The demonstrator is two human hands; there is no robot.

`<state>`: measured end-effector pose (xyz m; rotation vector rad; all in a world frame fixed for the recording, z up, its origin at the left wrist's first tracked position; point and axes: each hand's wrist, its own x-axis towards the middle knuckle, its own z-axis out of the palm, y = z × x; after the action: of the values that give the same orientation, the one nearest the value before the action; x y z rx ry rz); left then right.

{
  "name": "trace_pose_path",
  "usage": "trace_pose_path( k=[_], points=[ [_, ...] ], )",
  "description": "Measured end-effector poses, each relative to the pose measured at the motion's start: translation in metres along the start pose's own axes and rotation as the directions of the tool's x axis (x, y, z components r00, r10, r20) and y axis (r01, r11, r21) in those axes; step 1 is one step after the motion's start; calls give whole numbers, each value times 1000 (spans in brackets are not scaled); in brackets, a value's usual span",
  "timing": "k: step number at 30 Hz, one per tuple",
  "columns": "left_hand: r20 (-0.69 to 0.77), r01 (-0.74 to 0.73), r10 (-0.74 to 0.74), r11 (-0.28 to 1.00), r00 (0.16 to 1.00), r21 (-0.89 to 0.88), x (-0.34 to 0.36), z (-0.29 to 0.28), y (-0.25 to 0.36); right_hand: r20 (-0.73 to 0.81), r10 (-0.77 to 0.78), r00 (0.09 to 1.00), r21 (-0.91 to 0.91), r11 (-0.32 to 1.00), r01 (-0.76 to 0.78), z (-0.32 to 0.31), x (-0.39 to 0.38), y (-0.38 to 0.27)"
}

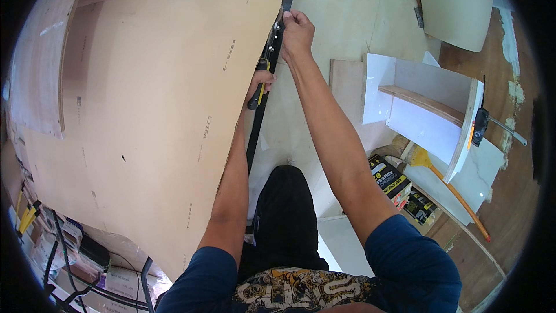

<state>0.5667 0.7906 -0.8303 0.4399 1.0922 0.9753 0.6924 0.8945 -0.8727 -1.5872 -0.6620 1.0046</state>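
Observation:
My left hand (260, 84) is closed round the black and yellow handles of a snips-like hand tool (256, 97), beside the edge of a large tan board (156, 81). The tool's metal head, with shiny rivets, points away from me along that edge. Close to the head, my right hand (298, 32) is pinched together, thumb and fingertips against a black strip (258, 124) running beside the board. Whatever lies between those fingertips is hidden.
At the right sits a white open box unit (428, 90) with a wooden shelf. A screwdriver (507, 128), a yellow brush with a long handle (457, 200) and black-and-yellow cartons (394, 179) are near it. Wooden panels (43, 52) stand on the board's left; cables and clutter fill the lower left.

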Motion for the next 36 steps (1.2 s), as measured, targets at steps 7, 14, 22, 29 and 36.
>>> trace_pose_path(
  k=[7,14,22,29,36],
  points=[
    [26,-93,93,996,995,8,24,-1,-17,93,-104,990,-264,956,125,-10,13,-3],
    [-77,85,-67,960,995,265,12,4,-17,227,180,957,-6,983,-183,-8,25,-28],
    [-177,53,56,829,983,556,8,11,10,92,94,991,63,993,-100,0,26,-18],
    [-85,-16,62,890,994,456,15,3,5,74,122,990,116,985,-130,5,17,-33],
    [-42,24,-9,937,999,347,17,-3,-11,22,159,987,167,973,-161,14,9,-38]
  ],
)
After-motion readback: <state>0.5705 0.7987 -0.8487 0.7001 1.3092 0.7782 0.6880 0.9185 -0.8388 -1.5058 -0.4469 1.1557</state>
